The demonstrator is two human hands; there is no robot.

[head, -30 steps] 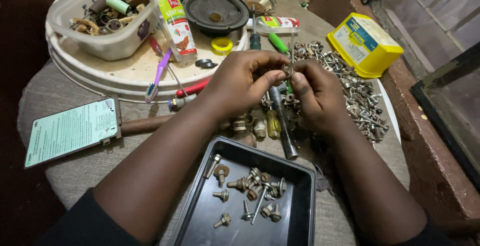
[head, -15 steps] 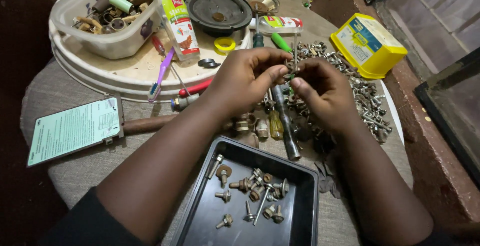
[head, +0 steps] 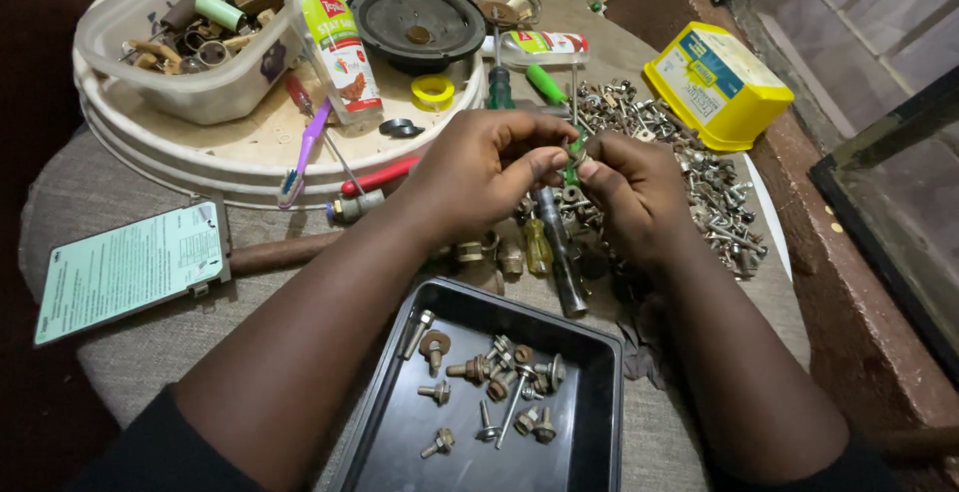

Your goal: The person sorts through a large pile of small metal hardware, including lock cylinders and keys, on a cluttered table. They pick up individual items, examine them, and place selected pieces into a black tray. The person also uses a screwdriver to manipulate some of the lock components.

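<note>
Near the desk's left edge a pale green printed card [head: 130, 269] is lying flat. At the near edge a black rectangular plastic tray [head: 589, 422] is holding brown-washered screws. Above it the left hand [head: 479, 167] and the right hand [head: 634, 187] are pinching, fingertips closed, a small green-tipped metal part [head: 573, 159]. Toward the right edge a heap of loose silver screws [head: 699, 167] is spreading beside a yellow plastic box [head: 717, 84].

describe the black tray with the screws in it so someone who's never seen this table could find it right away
Start at the round cloth-covered table and look to its near edge, just below the left hand and right hand. There sits a rectangular black tray holding about a dozen screws and bolts with washers. Unlike the big loose screw pile by the yellow box, its hardware is sparse and contained.
</note>
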